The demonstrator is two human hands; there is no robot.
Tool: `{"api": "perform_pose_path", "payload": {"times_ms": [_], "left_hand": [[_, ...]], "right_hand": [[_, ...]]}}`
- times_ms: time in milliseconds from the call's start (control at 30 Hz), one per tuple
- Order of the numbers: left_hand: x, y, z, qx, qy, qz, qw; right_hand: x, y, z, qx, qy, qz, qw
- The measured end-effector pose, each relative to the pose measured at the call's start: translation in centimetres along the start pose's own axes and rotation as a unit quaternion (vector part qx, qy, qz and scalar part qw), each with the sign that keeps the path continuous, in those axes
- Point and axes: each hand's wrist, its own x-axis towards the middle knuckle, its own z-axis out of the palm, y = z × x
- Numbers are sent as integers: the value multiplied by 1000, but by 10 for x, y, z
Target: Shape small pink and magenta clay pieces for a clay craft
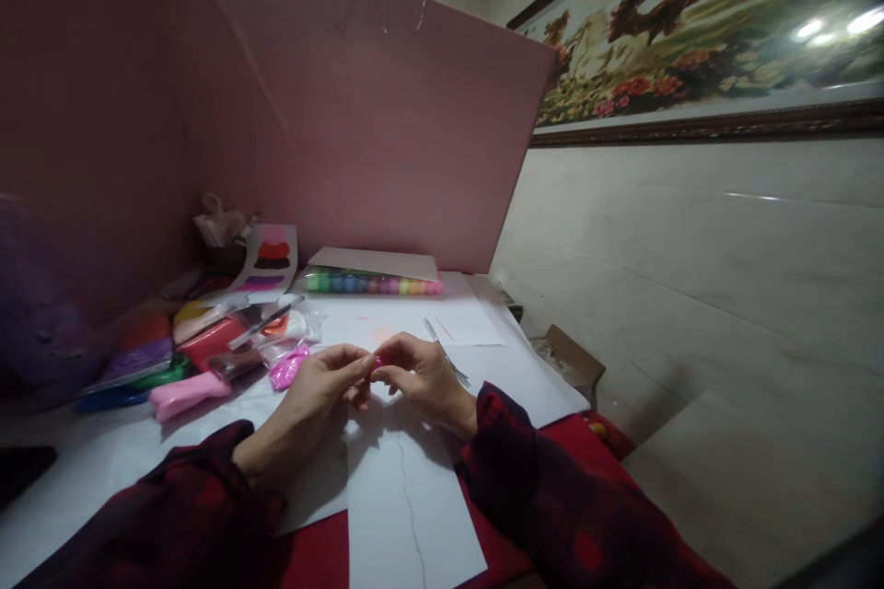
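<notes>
Between my fingertips sits a small piece of magenta modelling clay [378, 363], mostly covered by the fingers. My left hand [321, 391] pinches it from one side, and my right hand [423, 382] meets it with thumb and forefinger from the other. Both hands hover over a white sheet of paper [414, 506] that bears a thin wavy line. Just beyond my left hand lies a bright pink clay lump [288, 368], apparently in clear wrapping. A slim silvery tool [442, 345] rests past my right hand, its lower end partly hidden.
Several coloured clay packets [166, 368] crowd the left side. At the back, a clear pack of colourful tubs [373, 282] lies under a white card; a colour-swatched sheet [272, 262] leans nearby. Right of the table stands a cardboard box [576, 359]. A pink panel [373, 120] rises behind.
</notes>
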Motion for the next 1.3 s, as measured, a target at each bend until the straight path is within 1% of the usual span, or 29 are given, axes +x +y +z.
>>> {"api": "perform_pose_path", "payload": {"times_ms": [133,267,400,467,533,633,700,800,900,1033,1167,1300], "left_hand": [[1,1,0,-25,5,-11,1000],[0,1,0,-18,0,-27,999],[0,2,1,-6,-9,-21,1000],[0,2,2,-3,-2,-12,1000],[1,3,3,-9,21,9,1000],[1,4,1,-26,56,28,998],[1,5,0,-30,54,23,998],[1,6,-1,-19,35,8,999],[-1,5,0,-17,28,5,999],[-2,4,3,-10,16,6,1000],[-2,4,4,26,10,15,1000],[-1,4,3,29,-1,7,1000]], "right_hand": [[0,0,-1,-12,2,-6,1000],[0,-1,-2,-14,-5,-20,1000],[0,-2,-2,-7,-23,-7,1000],[0,-2,-2,7,-20,10,1000],[2,1,-1,38,0,34,999],[6,5,-2,100,54,64,991],[9,7,-2,123,70,74,987],[10,5,-3,138,57,83,985],[7,0,-2,150,31,84,985],[3,-2,0,148,-4,53,988],[2,4,1,135,-10,41,990],[2,4,1,118,-12,38,992]]}}
